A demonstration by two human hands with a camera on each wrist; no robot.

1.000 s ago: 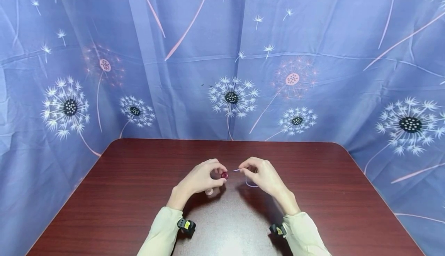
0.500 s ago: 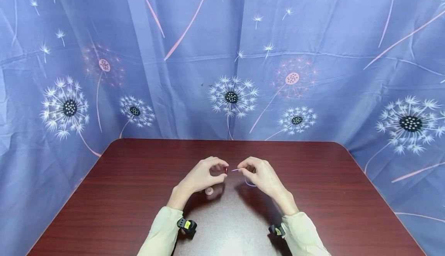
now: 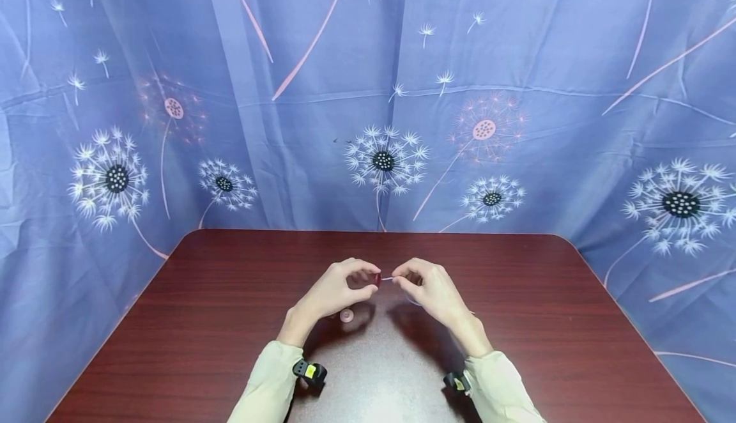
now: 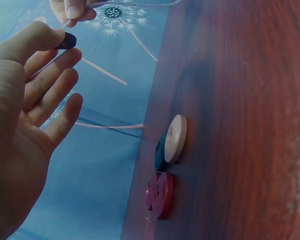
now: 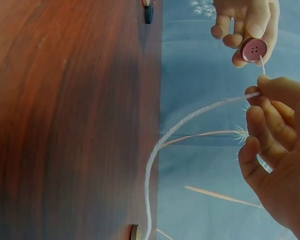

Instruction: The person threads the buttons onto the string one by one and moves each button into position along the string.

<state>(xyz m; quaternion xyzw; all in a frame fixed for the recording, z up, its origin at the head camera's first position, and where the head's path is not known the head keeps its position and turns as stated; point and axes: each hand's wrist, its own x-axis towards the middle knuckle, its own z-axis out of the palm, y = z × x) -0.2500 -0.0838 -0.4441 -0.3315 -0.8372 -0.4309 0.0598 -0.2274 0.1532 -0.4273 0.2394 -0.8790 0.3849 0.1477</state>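
Note:
My left hand (image 3: 339,287) pinches a dark red button (image 5: 254,50) between thumb and fingertips, edge-on in the head view. The right wrist view shows its several holes. Opposite it, my right hand (image 3: 428,285) pinches a pale lilac cord (image 5: 190,116) close to its end. The short end reaches the button's face beside the holes; whether it has entered one I cannot tell. From the right fingers the rest of the cord curves down towards the table. Below my left hand, a cream button (image 4: 176,139) stands out among several buttons on the table.
A dark teal button (image 4: 160,152) lies partly behind the cream one, with red buttons (image 4: 163,195) beside them. Part of another button (image 5: 136,232) shows at the right wrist view's lower edge. A patterned blue curtain (image 3: 322,174) hangs behind the brown table (image 3: 230,346).
My left hand has turned the button from face-on to edge-on and raised it slightly. The gap between the cord's end and the button has closed.

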